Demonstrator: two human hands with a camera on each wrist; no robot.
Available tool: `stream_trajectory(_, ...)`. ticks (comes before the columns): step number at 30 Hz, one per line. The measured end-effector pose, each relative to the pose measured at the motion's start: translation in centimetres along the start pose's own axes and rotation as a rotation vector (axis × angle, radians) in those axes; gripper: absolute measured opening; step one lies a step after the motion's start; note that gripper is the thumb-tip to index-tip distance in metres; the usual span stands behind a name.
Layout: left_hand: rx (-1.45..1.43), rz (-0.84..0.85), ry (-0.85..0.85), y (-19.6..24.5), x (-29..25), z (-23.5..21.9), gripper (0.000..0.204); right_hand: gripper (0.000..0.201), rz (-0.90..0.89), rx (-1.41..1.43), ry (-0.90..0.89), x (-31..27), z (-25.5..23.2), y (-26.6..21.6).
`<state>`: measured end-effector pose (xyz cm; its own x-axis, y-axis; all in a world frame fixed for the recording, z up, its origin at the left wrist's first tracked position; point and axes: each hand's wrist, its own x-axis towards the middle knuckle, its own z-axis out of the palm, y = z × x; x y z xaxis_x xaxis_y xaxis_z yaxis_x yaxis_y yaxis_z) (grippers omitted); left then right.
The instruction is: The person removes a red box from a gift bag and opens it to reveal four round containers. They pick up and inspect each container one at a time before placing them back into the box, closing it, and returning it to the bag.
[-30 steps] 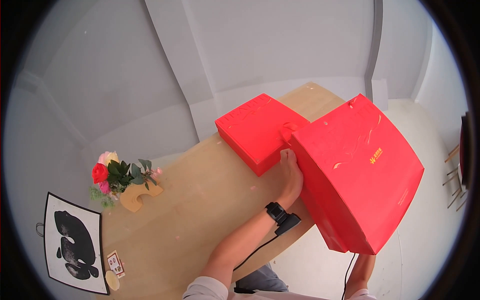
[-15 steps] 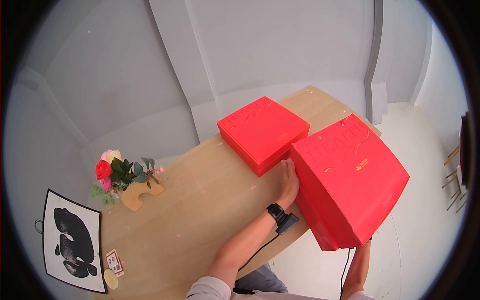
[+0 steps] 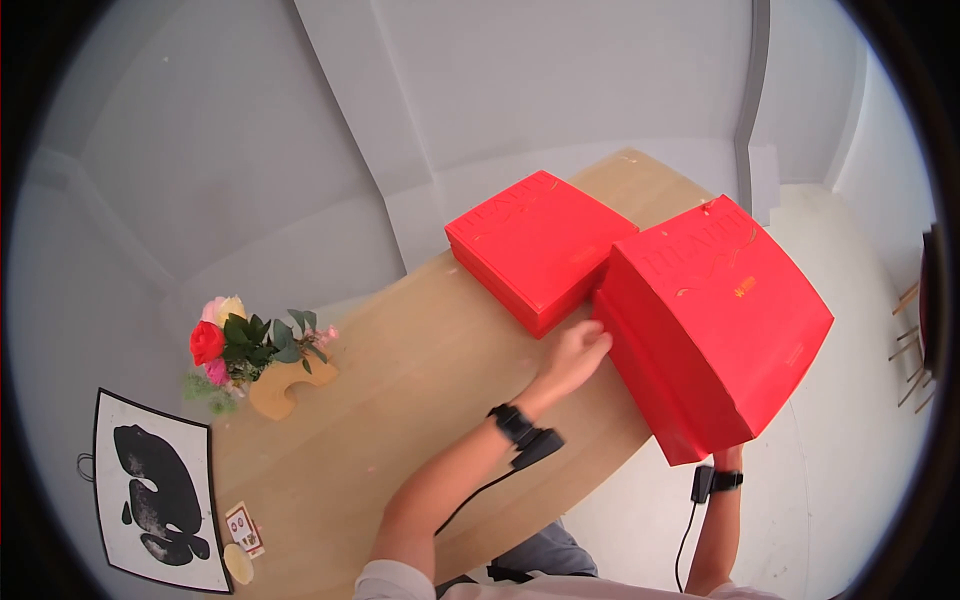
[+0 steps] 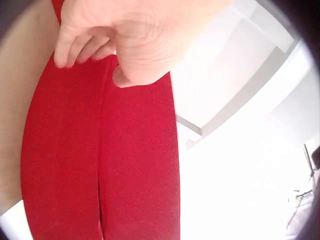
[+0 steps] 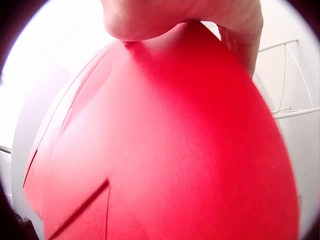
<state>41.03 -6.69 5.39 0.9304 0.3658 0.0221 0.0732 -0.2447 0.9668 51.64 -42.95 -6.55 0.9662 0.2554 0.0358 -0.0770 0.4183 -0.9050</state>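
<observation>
A large red gift box (image 3: 735,310) embossed HEALTH stands tilted at the table's right side, its gold logo facing up. My right hand (image 5: 185,20) grips it at its near end, thumb on one face and fingers round the other; most of that hand is hidden behind the box in the head view. Beside the box's left side is my left hand (image 3: 578,355), fingers loosely bent, with nothing held in it. In the left wrist view its fingertips (image 4: 64,60) are close over the red side, which has a long seam. A second red box (image 3: 540,245) lies flat just beyond.
On the wooden table (image 3: 450,360) a flower arrangement (image 3: 250,345) sits in a curved wooden holder at the left. A black-and-white picture panel (image 3: 160,490) and a small card (image 3: 243,530) are at the near left. A chair (image 3: 908,350) stands far right.
My left hand has gone from lying straight along the box's side to loosely bent fingers, its wrist drawn back left. The box's near end has risen in view, exposing my right wrist.
</observation>
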Motion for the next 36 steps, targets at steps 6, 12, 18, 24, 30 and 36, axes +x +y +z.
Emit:
stream_trajectory(6,-0.191,-0.11,0.326,0.0,-1.3,-13.1,0.039,0.047,0.368,0.353,0.271,-8.9,5.1,0.0)
stream_trajectory(12,-0.124,-0.186,0.48,-3.7,1.8,-19.8,0.083,0.023,0.434,-0.506,-0.117,-16.7,11.9,-1.7)
stream_trajectory(18,-0.205,-0.106,0.565,-6.7,8.1,-21.0,0.103,0.048,0.142,-0.407,-0.474,-11.4,25.5,-3.5)
stream_trajectory(24,-0.233,-0.116,0.488,-5.3,10.7,-21.6,0.116,0.084,0.232,-0.424,-0.463,-3.2,33.1,1.5)
stream_trajectory(30,-0.308,-0.062,0.449,-7.9,13.3,-21.9,0.085,0.094,0.234,-0.327,-0.464,0.4,34.6,4.8)
stream_trajectory(36,-0.338,0.047,0.429,-9.4,13.0,-22.9,0.06,0.102,0.333,-0.215,-0.524,-1.0,36.3,3.9)
